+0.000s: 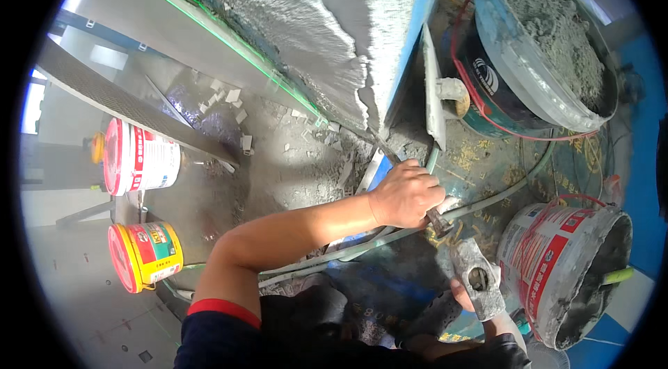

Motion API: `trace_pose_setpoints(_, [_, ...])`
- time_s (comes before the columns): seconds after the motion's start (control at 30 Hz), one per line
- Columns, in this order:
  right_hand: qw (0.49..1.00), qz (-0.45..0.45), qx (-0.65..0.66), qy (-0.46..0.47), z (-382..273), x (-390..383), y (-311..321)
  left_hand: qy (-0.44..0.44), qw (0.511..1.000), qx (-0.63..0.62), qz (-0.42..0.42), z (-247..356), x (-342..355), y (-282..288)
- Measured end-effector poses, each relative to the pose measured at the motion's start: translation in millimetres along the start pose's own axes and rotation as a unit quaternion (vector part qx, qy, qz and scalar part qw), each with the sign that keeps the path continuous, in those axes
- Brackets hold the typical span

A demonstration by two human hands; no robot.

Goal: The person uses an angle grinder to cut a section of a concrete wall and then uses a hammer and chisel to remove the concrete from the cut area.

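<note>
My left hand (407, 194) is closed around a steel chisel (440, 223). The chisel's far end meets the bottom corner of a grey mortar-covered wall face (299, 28), and its battered struck end points back toward me. At the lower right my right hand (462, 297) grips a hammer, mostly hidden behind its heavy, mortar-crusted head (479, 277). The hammer head is just below the chisel's struck end, apart from it. A plastering trowel (433, 87) with a rounded handle stands on edge beyond my left hand, beside a bucket.
At the upper right, a tub of grey mortar (515, 56) sits on a dark bucket. A white-and-red bucket (546, 265) of mortar is nearer. Two lidded buckets, one white (153, 160) and one yellow (156, 254), stand left. Hoses (501, 196) and rubble (306, 153) lie on the floor.
</note>
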State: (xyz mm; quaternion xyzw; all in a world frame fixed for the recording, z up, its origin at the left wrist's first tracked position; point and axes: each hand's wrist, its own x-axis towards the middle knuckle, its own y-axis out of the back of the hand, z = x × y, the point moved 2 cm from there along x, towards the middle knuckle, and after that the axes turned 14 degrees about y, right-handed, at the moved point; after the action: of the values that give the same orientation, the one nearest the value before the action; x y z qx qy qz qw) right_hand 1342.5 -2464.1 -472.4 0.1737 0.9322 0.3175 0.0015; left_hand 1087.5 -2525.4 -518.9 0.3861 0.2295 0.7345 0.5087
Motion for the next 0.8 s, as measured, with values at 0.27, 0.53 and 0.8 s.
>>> trace_pose_setpoints(0.27, [0.984,0.071,0.088,0.136,17.2,0.9,-7.9,-0.037,0.995,-0.004,0.088,3.0,16.5,2.0])
trace_pose_setpoints(0.53, [0.956,0.183,0.129,0.19,25.8,-15.4,-41.5,-0.073,0.993,-0.025,0.091,-4.5,-7.1,10.6])
trace_pose_setpoints(0.8, [0.998,-0.014,0.052,0.023,-0.5,40.8,-32.0,-0.07,0.989,0.041,0.124,-17.2,-17.1,14.6])
